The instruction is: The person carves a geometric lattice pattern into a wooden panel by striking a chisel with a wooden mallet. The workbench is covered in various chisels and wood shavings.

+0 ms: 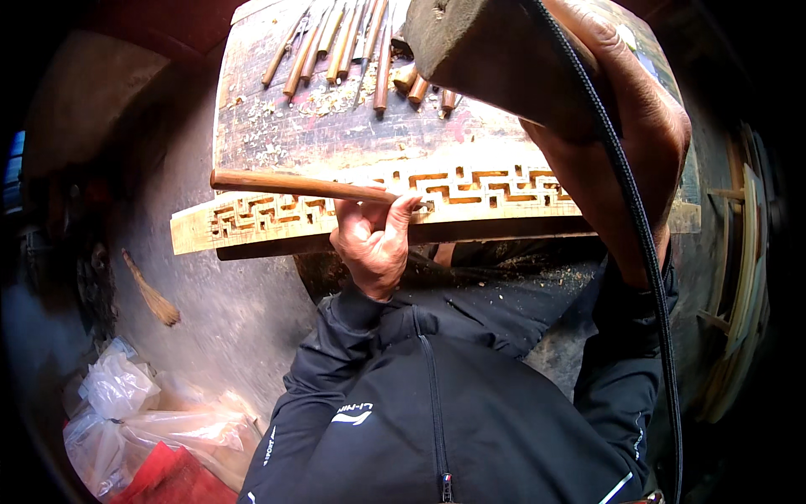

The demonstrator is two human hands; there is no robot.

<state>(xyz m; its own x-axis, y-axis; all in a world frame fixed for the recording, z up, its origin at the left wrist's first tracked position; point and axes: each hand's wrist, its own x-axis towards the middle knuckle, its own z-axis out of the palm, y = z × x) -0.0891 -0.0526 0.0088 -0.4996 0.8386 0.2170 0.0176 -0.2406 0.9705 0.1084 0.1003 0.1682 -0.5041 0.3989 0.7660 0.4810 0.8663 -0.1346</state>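
A long wooden board [495,214] with angular fretwork cut through it lies along the near edge of the workbench [277,139]. My left hand [374,252] is closed around the lower part of a chisel [277,182] with a brown wooden handle. The chisel leans to the left, its lower end at the cut-outs near the middle of the board; its blade is mostly hidden by my fingers. Raised close to the camera at the upper right, my right hand [634,143] grips a dark wooden mallet [495,63], partly out of frame.
Several more carving chisels [382,80] lie at the bench's far side among wood shavings [323,105]. A black cord [642,227] hangs across the right. A small broom [151,290] and plastic bags [126,412] are on the floor at left; wooden strips [743,277] stand at right.
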